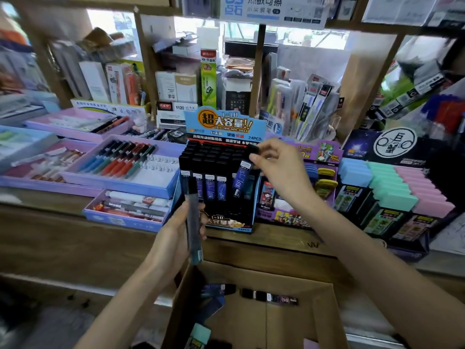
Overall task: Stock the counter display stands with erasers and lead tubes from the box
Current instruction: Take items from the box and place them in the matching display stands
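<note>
Got a grey lead tube (193, 205) gripped upright in the left hand (176, 230), left fingers (181, 214) curled round its lower half, just in front of the black lead stand (226, 221) on the bench (75, 238). Pinching the top of a blue lead tube (240, 182) with the right fingers (261, 148) and thumb of the right hand (279, 170). Sits tilted in the stand's front row, lower end down among the other upright tubes. Down in the open cardboard box (324, 313): a couple of spare lead tubes (269, 297) lying flat, plus a mint eraser (201, 335) nearer the camera. Pastel eraser stand (352, 195) off to the right on the same bench.
</note>
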`<control>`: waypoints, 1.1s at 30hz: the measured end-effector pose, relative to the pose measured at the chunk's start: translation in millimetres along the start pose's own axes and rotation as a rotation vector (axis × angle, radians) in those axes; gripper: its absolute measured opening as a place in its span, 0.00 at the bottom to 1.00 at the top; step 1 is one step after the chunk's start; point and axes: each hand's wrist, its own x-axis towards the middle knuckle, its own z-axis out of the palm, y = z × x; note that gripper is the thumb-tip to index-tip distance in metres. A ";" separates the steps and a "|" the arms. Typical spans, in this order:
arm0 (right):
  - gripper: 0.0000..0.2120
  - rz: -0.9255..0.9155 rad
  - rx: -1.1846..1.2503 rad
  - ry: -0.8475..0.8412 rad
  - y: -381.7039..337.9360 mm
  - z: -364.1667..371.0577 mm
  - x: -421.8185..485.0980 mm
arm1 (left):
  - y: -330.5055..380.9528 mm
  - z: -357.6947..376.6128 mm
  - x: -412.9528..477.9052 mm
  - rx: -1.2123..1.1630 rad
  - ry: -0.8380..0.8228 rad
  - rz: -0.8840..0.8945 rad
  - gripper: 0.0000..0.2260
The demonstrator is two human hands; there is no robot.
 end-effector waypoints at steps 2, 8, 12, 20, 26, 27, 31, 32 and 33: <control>0.03 -0.055 -0.119 0.000 5.0 7.7 -2.2 | -1.2 -2.2 2.1 0.043 0.027 0.031 0.12; 0.07 -0.118 -0.189 -0.028 7.7 12.2 -7.8 | -5.1 -13.1 3.3 0.232 0.013 0.141 0.13; 0.07 -0.082 -0.151 -0.058 8.9 12.5 -8.1 | -7.0 -12.1 4.3 0.321 -0.003 0.183 0.08; 0.06 0.008 -0.135 -0.028 10.6 25.1 -6.2 | -9.2 -3.8 4.5 0.367 0.044 0.288 0.07; 0.09 -0.002 -0.239 0.024 14.3 33.4 -7.7 | -11.8 2.8 5.9 0.393 0.031 0.334 0.05; 0.09 -0.014 -0.283 0.019 13.9 32.4 -6.8 | -11.7 4.4 5.4 0.400 0.023 0.344 0.06; 0.12 -0.061 -0.519 -0.011 10.2 26.1 -5.2 | -10.4 11.1 4.4 0.424 0.026 0.363 0.10; 0.12 -0.070 -0.548 -0.003 8.8 23.4 -6.7 | -10.3 12.4 4.2 0.425 0.031 0.361 0.14; 0.12 -0.088 -0.561 0.010 7.4 20.0 -9.5 | -10.3 13.4 4.3 0.427 0.035 0.360 0.18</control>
